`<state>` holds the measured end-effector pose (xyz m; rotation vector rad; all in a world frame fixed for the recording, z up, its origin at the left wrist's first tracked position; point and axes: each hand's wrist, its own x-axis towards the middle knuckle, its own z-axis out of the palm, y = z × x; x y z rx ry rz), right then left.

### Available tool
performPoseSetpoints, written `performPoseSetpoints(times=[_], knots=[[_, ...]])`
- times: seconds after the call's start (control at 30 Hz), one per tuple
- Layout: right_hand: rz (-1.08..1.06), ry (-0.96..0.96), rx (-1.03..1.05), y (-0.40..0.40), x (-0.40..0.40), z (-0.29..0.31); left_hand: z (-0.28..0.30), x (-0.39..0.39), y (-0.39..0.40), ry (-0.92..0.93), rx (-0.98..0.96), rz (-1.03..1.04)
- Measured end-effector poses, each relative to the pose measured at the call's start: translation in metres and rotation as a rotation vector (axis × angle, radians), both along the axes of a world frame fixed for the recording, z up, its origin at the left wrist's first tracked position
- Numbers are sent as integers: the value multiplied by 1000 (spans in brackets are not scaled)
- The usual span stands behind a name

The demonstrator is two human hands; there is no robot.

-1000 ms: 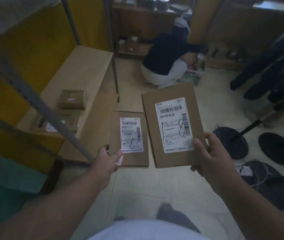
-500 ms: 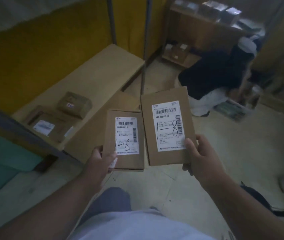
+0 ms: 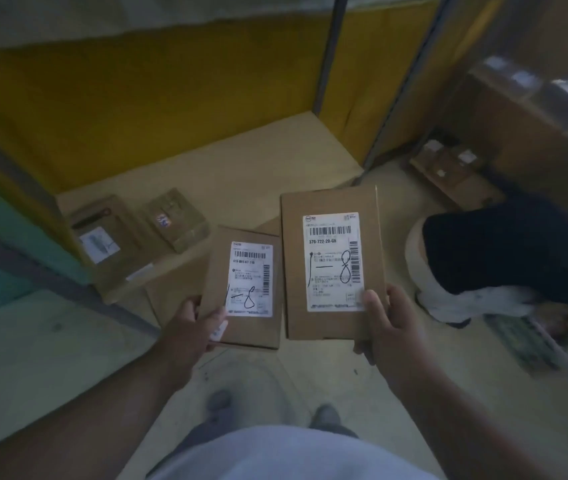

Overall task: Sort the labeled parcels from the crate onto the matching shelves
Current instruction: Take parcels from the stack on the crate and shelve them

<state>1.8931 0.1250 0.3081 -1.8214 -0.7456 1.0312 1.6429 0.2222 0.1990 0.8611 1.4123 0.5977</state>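
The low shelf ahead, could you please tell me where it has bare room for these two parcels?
The low shelf is bare across its back and right, between the yellow wall and the metal post. Its front left corner is crowded by the flat parcel and the small taped parcel.

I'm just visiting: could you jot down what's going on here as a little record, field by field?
Left hand: grips the smaller parcel at its lower left corner
Right hand: grips the larger parcel, thumb on its label
Handwritten marks: both labels read 1-8
Low shelf: wooden, bearing two more parcels at its left end
Backdrop: yellow panel behind the shelf
Other person: crouching on the floor at right
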Motion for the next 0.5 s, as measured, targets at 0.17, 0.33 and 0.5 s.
performPoseSetpoints(times=[0.17,0.33,0.5], knots=[[306,-109,4,55,42,-22,-12,18,-17,53,-8,219],[627,-152,-10,95,82,-46,-18,55,-63,134,-42,583],[797,-190,-20,113,86,-63,-20,82,-113,248,-89,732]])
